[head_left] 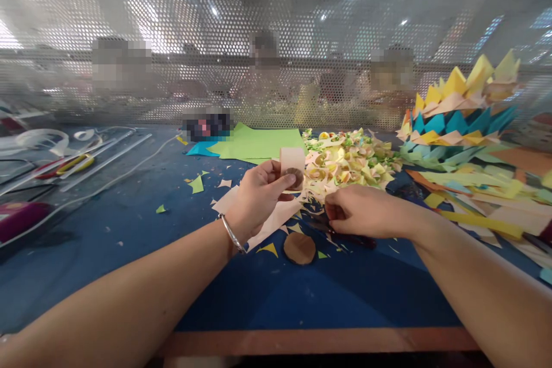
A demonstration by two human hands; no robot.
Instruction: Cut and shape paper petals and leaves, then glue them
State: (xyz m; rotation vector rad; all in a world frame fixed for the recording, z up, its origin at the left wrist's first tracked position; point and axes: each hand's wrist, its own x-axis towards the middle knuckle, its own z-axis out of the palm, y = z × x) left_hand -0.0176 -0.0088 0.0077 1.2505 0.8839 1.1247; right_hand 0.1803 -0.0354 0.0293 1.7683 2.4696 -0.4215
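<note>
Where a brown disc (pixel 299 248) lies near the table's (pixel 366 299) edge, the right hand (pixel 366 210) curls beside dark scissors (pixel 364 240) (grip unclear), and the left hand (pixel 261 195) pinches pale paper (pixel 292 160), seemingly unfinished; beyond, heaped pieces (pixel 351 161) look done, green sheets (pixel 269 144) largely uncut.

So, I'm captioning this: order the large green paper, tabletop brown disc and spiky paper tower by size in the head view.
1. Spiky paper tower
2. Large green paper
3. Tabletop brown disc, though nearest

The blue table (pixel 336 299) is being viewed forward and down from a head-worn camera, close above its near edge.
</note>
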